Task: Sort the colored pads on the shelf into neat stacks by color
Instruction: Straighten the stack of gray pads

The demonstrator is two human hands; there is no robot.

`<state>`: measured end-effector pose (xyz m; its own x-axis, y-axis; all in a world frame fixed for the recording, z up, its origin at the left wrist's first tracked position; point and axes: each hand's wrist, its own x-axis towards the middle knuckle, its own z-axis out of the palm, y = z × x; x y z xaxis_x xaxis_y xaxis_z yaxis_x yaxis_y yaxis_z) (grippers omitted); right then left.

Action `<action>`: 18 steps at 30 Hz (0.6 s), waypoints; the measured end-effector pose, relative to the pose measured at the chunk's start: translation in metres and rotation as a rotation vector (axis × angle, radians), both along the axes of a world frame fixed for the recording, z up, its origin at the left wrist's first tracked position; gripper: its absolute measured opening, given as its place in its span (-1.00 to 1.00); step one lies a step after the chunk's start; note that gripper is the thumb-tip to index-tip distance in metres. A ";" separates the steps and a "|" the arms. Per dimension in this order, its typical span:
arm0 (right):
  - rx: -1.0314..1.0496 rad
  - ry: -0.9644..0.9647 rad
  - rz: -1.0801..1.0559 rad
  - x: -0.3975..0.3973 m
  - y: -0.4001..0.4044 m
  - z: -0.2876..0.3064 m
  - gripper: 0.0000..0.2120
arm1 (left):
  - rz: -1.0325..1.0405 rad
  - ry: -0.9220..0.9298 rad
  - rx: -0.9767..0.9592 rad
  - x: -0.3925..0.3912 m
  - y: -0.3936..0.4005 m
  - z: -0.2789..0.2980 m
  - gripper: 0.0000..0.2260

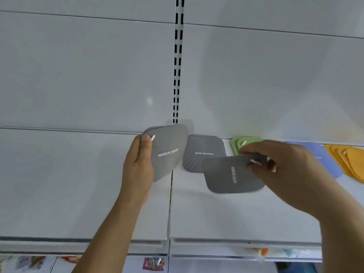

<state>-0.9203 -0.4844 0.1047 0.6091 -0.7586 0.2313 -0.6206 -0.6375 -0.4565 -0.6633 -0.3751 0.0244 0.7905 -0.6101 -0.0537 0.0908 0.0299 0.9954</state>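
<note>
White shelf [226, 213]: grey pad [199, 148], green [235, 143], blue [327, 160], orange stacks [350, 162].

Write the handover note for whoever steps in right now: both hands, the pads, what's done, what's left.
Left hand grips a grey pad held upright.
Right hand pinches a second grey pad above the shelf.
A third grey pad lies flat between them.
Green pads, blue pads and orange pads sit grouped to the right, the orange ones fanned.
Left: stack the three greys, square up the orange ones.

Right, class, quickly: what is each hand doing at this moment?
Left hand: holds a grey pad upright, off the shelf.
Right hand: pinches another grey pad by its edge.
</note>
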 end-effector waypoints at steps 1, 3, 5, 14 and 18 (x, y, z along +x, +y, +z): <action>-0.005 -0.021 0.030 0.002 0.003 0.006 -0.63 | -0.029 -0.009 0.005 -0.002 -0.002 0.003 -0.70; -0.002 -0.082 0.112 0.011 0.007 0.012 -0.64 | -0.102 -0.034 0.016 -0.009 -0.003 0.010 -0.68; -0.038 -0.121 0.215 0.027 0.009 0.009 -0.69 | -0.182 -0.067 0.018 -0.018 -0.004 0.016 -0.72; -0.266 -0.246 0.303 0.076 0.014 -0.052 -0.69 | -0.458 -0.104 -0.030 -0.046 -0.001 0.015 -0.71; -0.155 -0.343 -0.021 0.074 0.020 -0.068 -0.58 | -0.435 -0.206 -0.020 -0.043 -0.002 0.007 -0.81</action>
<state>-0.8466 -0.4646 0.0366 0.4613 -0.7099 0.5323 -0.4617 -0.7043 -0.5392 -0.7063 -0.3773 0.0312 0.4543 -0.8861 0.0919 -0.0996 0.0520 0.9937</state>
